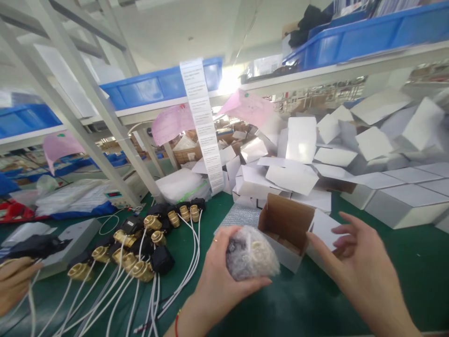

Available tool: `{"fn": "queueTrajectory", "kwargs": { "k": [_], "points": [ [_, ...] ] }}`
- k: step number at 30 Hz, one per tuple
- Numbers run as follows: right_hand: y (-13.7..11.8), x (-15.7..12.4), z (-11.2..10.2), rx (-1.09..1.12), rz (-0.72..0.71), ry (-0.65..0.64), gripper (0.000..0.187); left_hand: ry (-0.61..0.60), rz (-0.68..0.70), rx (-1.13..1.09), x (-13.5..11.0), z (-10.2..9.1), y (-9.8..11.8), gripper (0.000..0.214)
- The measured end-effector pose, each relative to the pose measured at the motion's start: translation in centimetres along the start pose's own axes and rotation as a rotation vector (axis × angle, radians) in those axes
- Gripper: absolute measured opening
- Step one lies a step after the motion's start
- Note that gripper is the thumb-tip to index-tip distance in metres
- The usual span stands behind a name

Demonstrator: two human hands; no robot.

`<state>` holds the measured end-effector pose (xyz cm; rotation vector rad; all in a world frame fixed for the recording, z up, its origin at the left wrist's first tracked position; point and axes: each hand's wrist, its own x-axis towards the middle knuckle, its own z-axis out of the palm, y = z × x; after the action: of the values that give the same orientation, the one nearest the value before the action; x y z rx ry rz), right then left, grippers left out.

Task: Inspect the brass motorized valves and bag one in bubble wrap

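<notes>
My left hand (224, 276) is closed around a bubble-wrapped valve (253, 253); brass and black show dimly through the plastic. Just right of it stands an uncovered white cardboard box (284, 248) with a brown inside. My right hand (361, 262) is at the box's white flap (321, 229), thumb by the box edge, fingers apart and partly curled. Whether the fingertips touch the flap I cannot tell. Left of my left hand lie several brass valves (142, 270) with black actuators (162, 260) and white cables (191, 255).
Another person's hand (16, 283) holds a black actuator (37, 245) at the far left. White boxes (403, 196) are piled right and behind. A bubble-wrap sheet (242, 217) lies behind the wrapped valve. A label strip (203, 126) hangs from the shelf (259, 84), below blue bins (372, 35).
</notes>
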<state>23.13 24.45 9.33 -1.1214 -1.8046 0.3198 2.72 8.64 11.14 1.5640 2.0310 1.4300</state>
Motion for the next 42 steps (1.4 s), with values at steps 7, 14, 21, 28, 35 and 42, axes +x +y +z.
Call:
{"fn": "queueTrajectory", "kwargs": {
  "k": [7,14,21,28,35,42],
  "points": [
    [-0.6,0.5,2.4,0.252,0.032,-0.473,0.051,-0.033,0.512,-0.025,3.9,0.3,2.3,0.076],
    [-0.5,-1.1,2.7,0.658,0.271,-0.776,0.039,-0.045,0.923,0.232,4.0,1.3,0.5,0.037],
    [-2.3,-0.4,2.3,0.581,0.170,-0.866,0.048,-0.108,0.862,0.367,2.4,0.6,-1.0,0.044],
    [-3.1,-0.4,2.0,0.519,0.023,-0.890,0.043,-0.265,0.608,0.661,1.2,-0.6,-0.1,0.076],
    [-3.4,0.0,2.4,0.569,0.170,-0.984,0.058,-0.552,0.495,0.811,1.9,-1.9,2.8,0.051],
    [-3.6,0.3,1.9,0.359,-0.077,-0.848,0.049,-0.476,0.509,0.790,2.4,-1.5,2.4,0.020]
  ]
}}
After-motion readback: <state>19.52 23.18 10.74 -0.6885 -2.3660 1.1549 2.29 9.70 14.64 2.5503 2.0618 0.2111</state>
